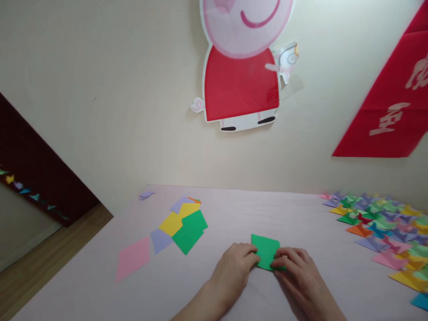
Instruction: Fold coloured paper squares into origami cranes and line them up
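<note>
A green sheet of paper (266, 251) lies between my hands near the front middle of the table, roughly square in outline. My left hand (236, 263) grips its left edge, fingers bent and pressed together on it. On the opposite side, the fingers of my right hand (296, 269) are curled over the lower right edge. A small bit of green shows under the right fingertips; whether it is a fold, I cannot tell. Both thumbs are mostly hidden.
Loose sheets lie to the left: pink (133, 257), purple (161, 240), yellow (171, 224) and green (189, 232). A small folded purple piece (146, 195) sits at the back left. Rows of colourful folded paper figures (391, 232) cover the right side. A wall stands behind the table (214, 290).
</note>
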